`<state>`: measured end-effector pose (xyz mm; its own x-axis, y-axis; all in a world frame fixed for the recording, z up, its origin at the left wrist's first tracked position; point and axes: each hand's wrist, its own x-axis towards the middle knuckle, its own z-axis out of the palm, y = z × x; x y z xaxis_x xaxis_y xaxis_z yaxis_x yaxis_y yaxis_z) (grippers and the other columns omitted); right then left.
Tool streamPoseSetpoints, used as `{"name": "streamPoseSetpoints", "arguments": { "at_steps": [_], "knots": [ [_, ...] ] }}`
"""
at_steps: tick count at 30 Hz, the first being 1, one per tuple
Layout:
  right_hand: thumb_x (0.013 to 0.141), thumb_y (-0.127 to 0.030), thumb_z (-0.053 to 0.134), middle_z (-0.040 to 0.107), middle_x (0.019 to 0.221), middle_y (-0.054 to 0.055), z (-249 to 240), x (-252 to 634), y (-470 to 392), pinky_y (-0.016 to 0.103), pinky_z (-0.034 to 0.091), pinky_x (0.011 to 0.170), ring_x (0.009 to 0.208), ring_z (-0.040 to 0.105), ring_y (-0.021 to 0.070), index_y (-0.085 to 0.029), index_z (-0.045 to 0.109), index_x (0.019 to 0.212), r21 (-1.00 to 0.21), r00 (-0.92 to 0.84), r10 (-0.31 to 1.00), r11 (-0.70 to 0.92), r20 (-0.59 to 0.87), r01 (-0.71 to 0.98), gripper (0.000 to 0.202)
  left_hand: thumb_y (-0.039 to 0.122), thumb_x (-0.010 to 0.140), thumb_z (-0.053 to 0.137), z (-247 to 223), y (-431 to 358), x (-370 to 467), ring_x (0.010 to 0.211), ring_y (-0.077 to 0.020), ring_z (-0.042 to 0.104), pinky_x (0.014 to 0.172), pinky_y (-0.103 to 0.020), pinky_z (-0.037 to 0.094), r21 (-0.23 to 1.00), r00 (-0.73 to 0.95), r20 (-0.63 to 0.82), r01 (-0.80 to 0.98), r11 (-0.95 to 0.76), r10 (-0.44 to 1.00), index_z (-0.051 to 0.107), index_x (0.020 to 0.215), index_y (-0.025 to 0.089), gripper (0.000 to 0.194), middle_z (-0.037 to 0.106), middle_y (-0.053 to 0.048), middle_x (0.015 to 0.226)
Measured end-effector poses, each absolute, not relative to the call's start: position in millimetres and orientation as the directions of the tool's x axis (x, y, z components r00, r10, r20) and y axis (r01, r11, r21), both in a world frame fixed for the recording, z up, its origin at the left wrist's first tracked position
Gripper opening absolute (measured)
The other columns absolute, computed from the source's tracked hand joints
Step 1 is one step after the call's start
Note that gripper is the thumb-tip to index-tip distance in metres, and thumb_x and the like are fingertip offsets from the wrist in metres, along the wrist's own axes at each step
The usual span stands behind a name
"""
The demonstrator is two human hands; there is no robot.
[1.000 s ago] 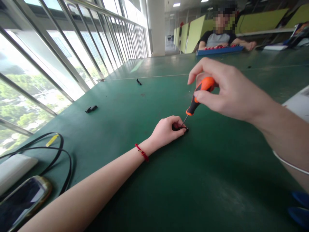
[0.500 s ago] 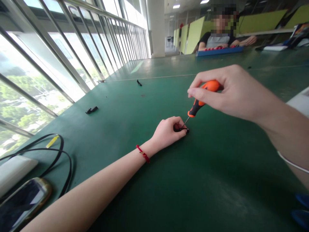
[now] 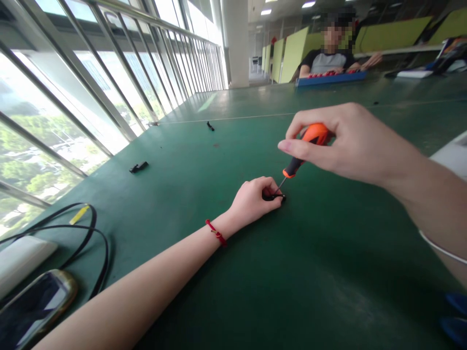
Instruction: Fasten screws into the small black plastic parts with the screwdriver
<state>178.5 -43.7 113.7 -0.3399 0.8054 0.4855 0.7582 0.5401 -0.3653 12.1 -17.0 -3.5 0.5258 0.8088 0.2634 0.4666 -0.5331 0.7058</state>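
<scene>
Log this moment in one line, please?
left hand: holding black part | right hand: gripping orange-black screwdriver | shaft: slanting down toward black part

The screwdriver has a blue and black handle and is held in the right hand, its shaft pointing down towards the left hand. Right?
Not the colour: the head view shows the screwdriver with an orange and black handle. It is held in the right hand, its shaft pointing down towards the left hand.

Head view: forward, down across green table (image 3: 321, 272).
</scene>
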Motion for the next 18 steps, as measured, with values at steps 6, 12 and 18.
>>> {"name": "streamPoseSetpoints", "arguments": {
  "at_steps": [6,12,18],
  "knots": [
    [0.071,-0.023,0.063,0.051,0.059,-0.005,112.4,178.6,-42.6,0.024,0.032,0.048,0.050,0.043,0.0085,-0.024,0.053,0.089,-0.377,-0.361,0.792,0.568,0.492,0.732,0.021,0.026,0.073,0.060,-3.2,-15.6,11.9,0.068,-0.0109,0.054,0.063,-0.021,0.044,0.700,0.527,0.260,0.474,-0.534,0.809,0.058,0.074,0.016,0.010,0.062,-0.001,0.077],
    [0.075,-0.031,0.061,0.044,0.051,-0.005,112.2,179.7,-41.5,0.025,0.028,0.044,0.045,0.037,0.0080,-0.023,0.055,0.075,-0.407,-0.337,0.804,0.553,0.489,0.727,0.009,0.026,0.073,0.060,-2.3,-15.7,12.0,0.069,-0.0111,0.055,0.064,-0.021,0.045,0.696,0.528,0.253,0.483,-0.532,0.811,0.059,0.076,0.016,0.010,0.063,-0.001,0.078],
    [0.078,-0.038,0.059,0.041,0.051,-0.004,109.0,176.3,-42.2,0.027,0.027,0.044,0.047,0.033,0.0084,-0.022,0.054,0.065,-0.410,-0.341,0.786,0.576,0.516,0.707,0.021,0.026,0.073,0.060,-1.6,-15.5,12.2,0.070,-0.0111,0.055,0.065,-0.021,0.045,0.691,0.533,0.254,0.485,-0.537,0.807,0.059,0.075,0.016,0.010,0.063,-0.001,0.078]
  ]
}}
